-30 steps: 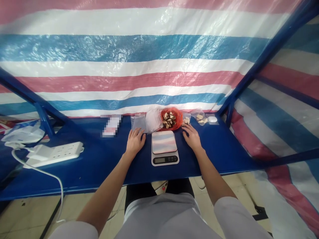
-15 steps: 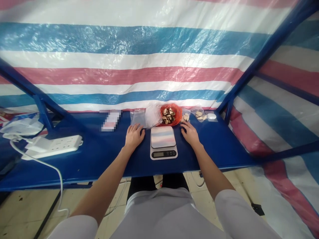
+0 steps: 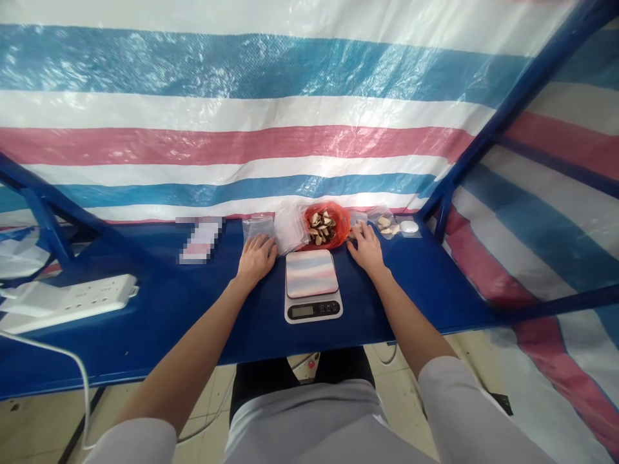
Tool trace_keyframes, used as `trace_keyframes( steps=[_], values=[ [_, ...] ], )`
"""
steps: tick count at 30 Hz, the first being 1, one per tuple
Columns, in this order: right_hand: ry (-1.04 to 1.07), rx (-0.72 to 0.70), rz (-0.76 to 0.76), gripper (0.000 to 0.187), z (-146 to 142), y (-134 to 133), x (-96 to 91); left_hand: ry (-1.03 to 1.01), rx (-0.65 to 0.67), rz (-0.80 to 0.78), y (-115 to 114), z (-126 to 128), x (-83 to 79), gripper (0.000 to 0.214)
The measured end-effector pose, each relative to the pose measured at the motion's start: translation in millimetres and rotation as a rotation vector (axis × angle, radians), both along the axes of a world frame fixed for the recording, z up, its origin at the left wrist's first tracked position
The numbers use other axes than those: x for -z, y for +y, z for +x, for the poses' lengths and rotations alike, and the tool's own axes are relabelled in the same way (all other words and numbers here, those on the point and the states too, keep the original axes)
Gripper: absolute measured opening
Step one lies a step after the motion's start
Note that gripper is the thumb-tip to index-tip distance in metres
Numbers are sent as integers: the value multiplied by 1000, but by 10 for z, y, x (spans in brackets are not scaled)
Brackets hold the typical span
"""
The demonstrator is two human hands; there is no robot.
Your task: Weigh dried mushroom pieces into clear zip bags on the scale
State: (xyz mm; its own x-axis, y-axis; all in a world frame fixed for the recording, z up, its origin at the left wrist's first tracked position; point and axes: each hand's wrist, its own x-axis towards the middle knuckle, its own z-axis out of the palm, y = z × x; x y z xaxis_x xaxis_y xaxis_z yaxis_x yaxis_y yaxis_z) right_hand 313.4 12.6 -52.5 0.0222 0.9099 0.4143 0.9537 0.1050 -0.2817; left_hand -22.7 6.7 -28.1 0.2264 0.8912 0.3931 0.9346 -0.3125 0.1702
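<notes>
Right hand [image 3: 366,250]: moved further over slice bag [image 3: 358,217]; grip unclear.
Left hand [image 3: 256,259]: laid loosely at clear bag [image 3: 258,225], apart.
Scale [image 3: 312,276]: untouched.

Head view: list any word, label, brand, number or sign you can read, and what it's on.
No text can be read.
Scale, display: no digits can be made out.
Scale, buttons: pale marks, too small to read.
Power strip: faint marks near the sockets, too small to read.
Pixelated patch on the table's far side: blocked out, unreadable.
</notes>
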Motion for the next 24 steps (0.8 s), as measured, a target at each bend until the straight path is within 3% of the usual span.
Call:
trace_keyframes(
  steps=[8, 15, 24],
  values=[
    [-17, -17, 5, 48, 33, 56, 15, -12, -74, -161, -1, -10, 27, 50],
    [56, 50, 66, 41, 21, -8, -26, -55, -65, -150, 35, -29, 87, 47],
    [47, 5, 53, 38, 36, 12, -28, -86, -49, -143, 36, -40, 106, 45]
  ],
)
